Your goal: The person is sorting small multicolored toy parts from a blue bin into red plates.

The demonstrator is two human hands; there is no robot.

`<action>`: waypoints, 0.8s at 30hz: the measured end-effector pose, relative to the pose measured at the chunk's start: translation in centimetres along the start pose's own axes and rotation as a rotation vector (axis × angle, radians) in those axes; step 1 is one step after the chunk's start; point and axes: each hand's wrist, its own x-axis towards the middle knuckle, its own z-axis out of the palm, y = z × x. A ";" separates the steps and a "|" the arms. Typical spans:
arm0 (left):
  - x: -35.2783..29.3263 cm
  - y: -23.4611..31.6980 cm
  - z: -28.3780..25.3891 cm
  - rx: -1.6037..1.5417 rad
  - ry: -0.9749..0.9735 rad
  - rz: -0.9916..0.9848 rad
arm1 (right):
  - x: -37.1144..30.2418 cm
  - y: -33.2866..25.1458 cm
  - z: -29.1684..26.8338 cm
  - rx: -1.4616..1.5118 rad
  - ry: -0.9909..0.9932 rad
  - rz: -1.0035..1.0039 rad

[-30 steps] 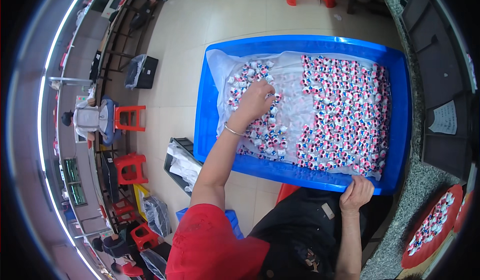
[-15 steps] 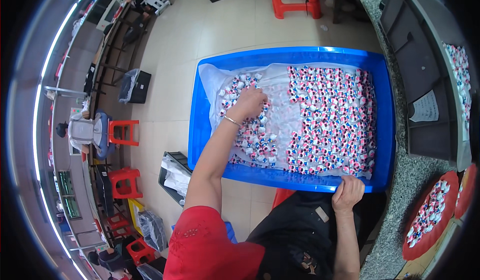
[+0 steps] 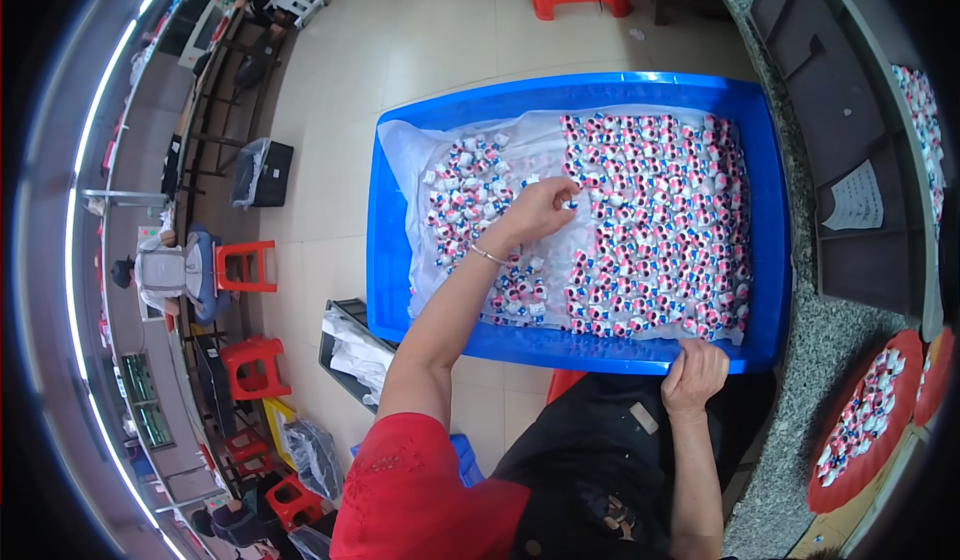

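Left hand point(image 3: 540, 210) pinches 1 figurine point(image 3: 571, 203) inside the blue tub point(image 3: 388, 220); right hand point(image 3: 695, 375) grips the tub's near rim point(image 3: 600, 356).

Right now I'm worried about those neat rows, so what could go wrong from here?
The left hand, close to the packed figurines, might nudge the end ones out of line. Loose figurines beside it could stray across the wrinkled white liner. The right hand holds the blue tub by its near side, so a sharp tug might jostle everything.
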 end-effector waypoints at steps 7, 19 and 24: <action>1.9 0.1 0.1 0.195 -0.138 -0.030 | 0.0 0.0 -0.2 -0.005 0.003 -0.004; -4.1 -3.0 -4.1 0.174 0.312 -0.047 | -0.1 0.4 0.0 -0.027 0.028 -0.023; -6.5 -1.5 -2.7 0.773 0.067 0.203 | -0.1 0.1 0.1 -0.024 0.021 -0.008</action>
